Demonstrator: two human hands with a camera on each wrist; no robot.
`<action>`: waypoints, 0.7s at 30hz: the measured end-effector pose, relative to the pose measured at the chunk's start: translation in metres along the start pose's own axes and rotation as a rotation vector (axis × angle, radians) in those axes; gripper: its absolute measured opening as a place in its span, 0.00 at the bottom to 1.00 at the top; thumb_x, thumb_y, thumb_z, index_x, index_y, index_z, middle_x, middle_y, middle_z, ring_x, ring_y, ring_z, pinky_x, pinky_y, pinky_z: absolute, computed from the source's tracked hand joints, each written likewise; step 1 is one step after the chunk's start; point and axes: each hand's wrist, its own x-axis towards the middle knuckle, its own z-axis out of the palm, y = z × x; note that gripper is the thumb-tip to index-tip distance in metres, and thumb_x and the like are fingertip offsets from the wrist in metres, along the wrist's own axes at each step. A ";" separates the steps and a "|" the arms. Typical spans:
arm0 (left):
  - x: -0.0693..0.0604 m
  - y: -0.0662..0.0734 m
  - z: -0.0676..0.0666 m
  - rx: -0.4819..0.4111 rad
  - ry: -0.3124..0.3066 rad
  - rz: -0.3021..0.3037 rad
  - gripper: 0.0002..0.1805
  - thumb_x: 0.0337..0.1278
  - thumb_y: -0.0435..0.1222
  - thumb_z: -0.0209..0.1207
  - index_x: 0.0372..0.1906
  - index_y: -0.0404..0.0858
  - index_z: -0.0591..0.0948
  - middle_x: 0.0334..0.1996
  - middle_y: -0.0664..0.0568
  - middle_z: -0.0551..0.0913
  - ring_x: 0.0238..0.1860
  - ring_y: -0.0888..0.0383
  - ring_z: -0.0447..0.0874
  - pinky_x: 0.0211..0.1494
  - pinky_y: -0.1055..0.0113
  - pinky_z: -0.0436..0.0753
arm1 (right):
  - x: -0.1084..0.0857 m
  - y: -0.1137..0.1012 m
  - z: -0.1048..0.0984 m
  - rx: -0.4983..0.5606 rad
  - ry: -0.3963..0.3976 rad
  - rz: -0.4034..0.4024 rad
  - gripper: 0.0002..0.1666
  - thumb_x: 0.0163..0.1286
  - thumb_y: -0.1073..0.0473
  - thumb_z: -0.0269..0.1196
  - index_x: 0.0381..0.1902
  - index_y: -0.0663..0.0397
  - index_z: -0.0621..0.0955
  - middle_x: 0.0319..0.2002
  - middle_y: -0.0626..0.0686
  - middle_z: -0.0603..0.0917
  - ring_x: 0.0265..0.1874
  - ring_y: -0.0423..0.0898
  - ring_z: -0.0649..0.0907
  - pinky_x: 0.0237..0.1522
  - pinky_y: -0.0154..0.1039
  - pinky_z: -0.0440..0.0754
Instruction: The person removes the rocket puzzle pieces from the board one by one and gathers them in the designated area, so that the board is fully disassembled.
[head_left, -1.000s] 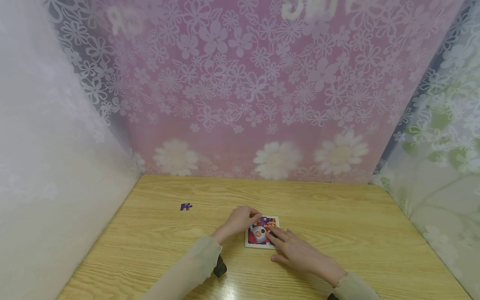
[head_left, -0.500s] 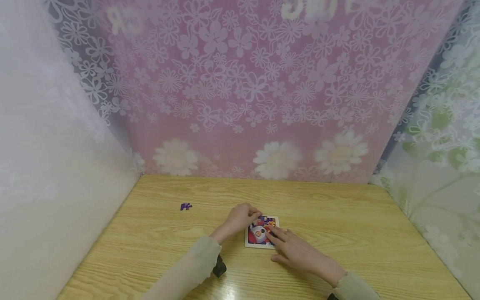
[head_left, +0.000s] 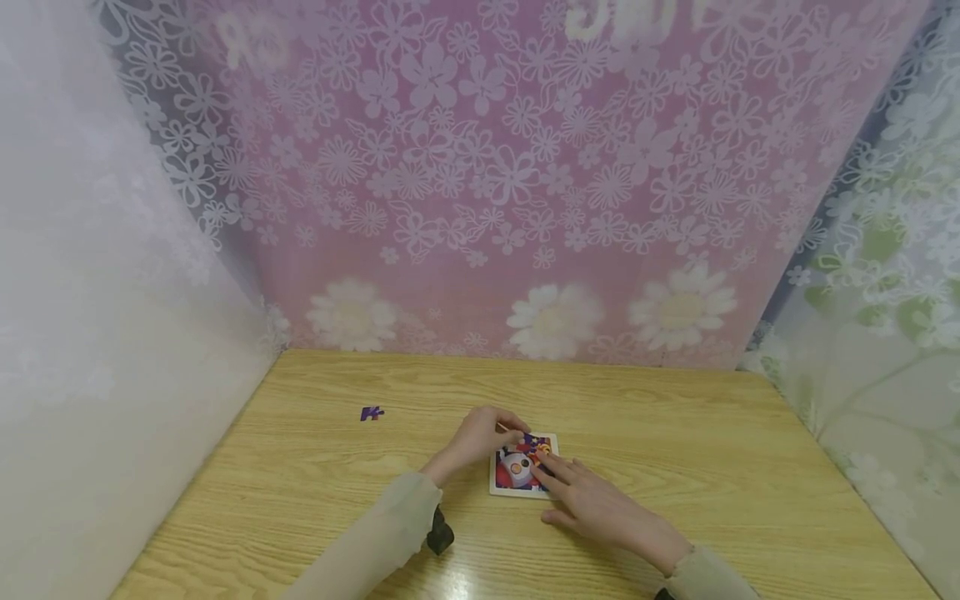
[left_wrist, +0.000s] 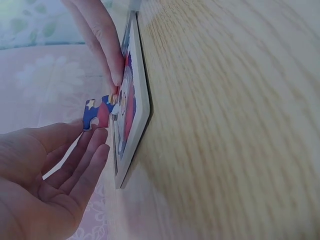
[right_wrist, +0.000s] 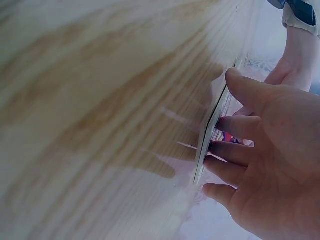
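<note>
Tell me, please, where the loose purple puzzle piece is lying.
In the head view, the purple puzzle piece lies on the table, toward the back left, left of the left hand.

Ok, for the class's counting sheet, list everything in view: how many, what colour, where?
Flat wood-grained table: one, yellow-brown, foreground
Squarish flat picture puzzle: one, multicoloured with off-white rim, around mid-table
Small loose jigsaw piece: one, mostly purple, table's far left
Small star-printed jigsaw piece: one, blue, red and yellow, held at the puzzle
Flowered backdrop: one, pink-purple and white, behind table
Pale side sheet: one, whitish, left
Leafy side sheet: one, white and green, right
Wrist-worn devices: two, black, one per forearm
Long sleeves: two, pale, on the arms
Left hand: one, bare, pinching the star-printed piece
Right hand: one, bare, fingers on the puzzle
</note>
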 end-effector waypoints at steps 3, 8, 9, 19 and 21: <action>0.000 0.000 0.000 -0.011 0.007 0.013 0.07 0.67 0.39 0.65 0.44 0.47 0.90 0.41 0.57 0.89 0.35 0.66 0.83 0.37 0.70 0.82 | 0.000 0.000 0.000 0.000 0.007 -0.006 0.39 0.77 0.42 0.57 0.75 0.59 0.67 0.76 0.66 0.62 0.72 0.65 0.67 0.70 0.64 0.64; 0.000 -0.002 0.001 -0.028 0.024 0.033 0.05 0.66 0.38 0.66 0.42 0.45 0.90 0.36 0.57 0.89 0.33 0.63 0.84 0.37 0.70 0.82 | 0.000 -0.001 0.000 0.001 0.009 -0.003 0.38 0.77 0.42 0.58 0.75 0.59 0.68 0.75 0.66 0.63 0.70 0.68 0.68 0.69 0.64 0.66; 0.000 -0.002 0.002 -0.032 0.028 0.032 0.05 0.66 0.37 0.66 0.42 0.45 0.90 0.35 0.57 0.89 0.33 0.62 0.84 0.36 0.70 0.82 | 0.000 -0.001 0.000 0.000 0.008 -0.001 0.38 0.77 0.42 0.58 0.75 0.59 0.68 0.75 0.66 0.63 0.70 0.69 0.69 0.69 0.64 0.66; 0.000 -0.004 0.003 -0.064 0.041 0.029 0.04 0.65 0.36 0.67 0.41 0.44 0.90 0.31 0.57 0.88 0.32 0.59 0.86 0.34 0.71 0.81 | -0.001 0.001 0.002 -0.006 0.010 0.003 0.38 0.77 0.42 0.58 0.74 0.60 0.69 0.75 0.66 0.63 0.70 0.69 0.69 0.69 0.64 0.66; 0.000 -0.004 0.003 -0.068 0.043 0.032 0.04 0.65 0.36 0.67 0.40 0.43 0.90 0.32 0.56 0.89 0.32 0.58 0.87 0.35 0.71 0.81 | -0.001 0.001 0.002 -0.010 0.014 -0.001 0.38 0.77 0.42 0.58 0.74 0.60 0.69 0.75 0.66 0.63 0.70 0.68 0.69 0.69 0.64 0.66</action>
